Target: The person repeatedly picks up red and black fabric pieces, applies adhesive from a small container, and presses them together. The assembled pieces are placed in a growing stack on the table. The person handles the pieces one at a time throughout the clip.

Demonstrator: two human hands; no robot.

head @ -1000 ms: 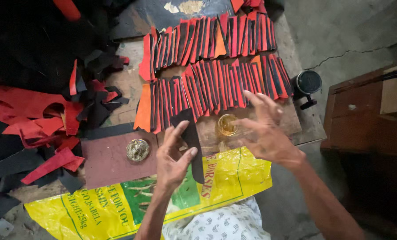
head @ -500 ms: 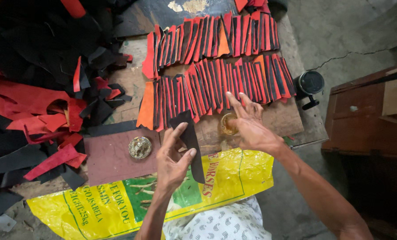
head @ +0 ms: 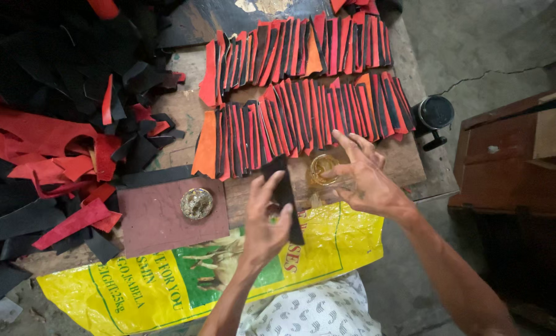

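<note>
Left hand [head: 264, 225] was clamped on a black strip [head: 282, 194], thumb on one edge, fingers on the other. Strip was flat, narrow, matte, dark both ends, tilted slightly, held just above the wooden board [head: 409, 163] near its front edge. Right hand [head: 360, 179] was spread, fingers apart, gripping nothing, fingertips at a small glass jar [head: 323, 169] of yellowish stuff. Couldn't tell whether they touched the contents.

Behind the hands, two rows of red and black strips [head: 303, 115] lay overlapped like shingles on the board, a few orange ones mixed in. Left of that was a loose heap of red and black offcuts [head: 60, 137]. A maroon square slab [head: 160, 218] sat beside the left hand with a round metal tin [head: 196, 203] on top.

Board surface was worn, stained wood. Floor was bare grey concrete [head: 477, 43], cracked. A brown wooden cabinet [head: 514, 155] stood at the right, a black cylindrical cup [head: 435, 114] at the board's right edge.

A yellow plastic sack [head: 166, 286] with green panel and red lettering was spread flat under the front edge, over the person's lap.
</note>
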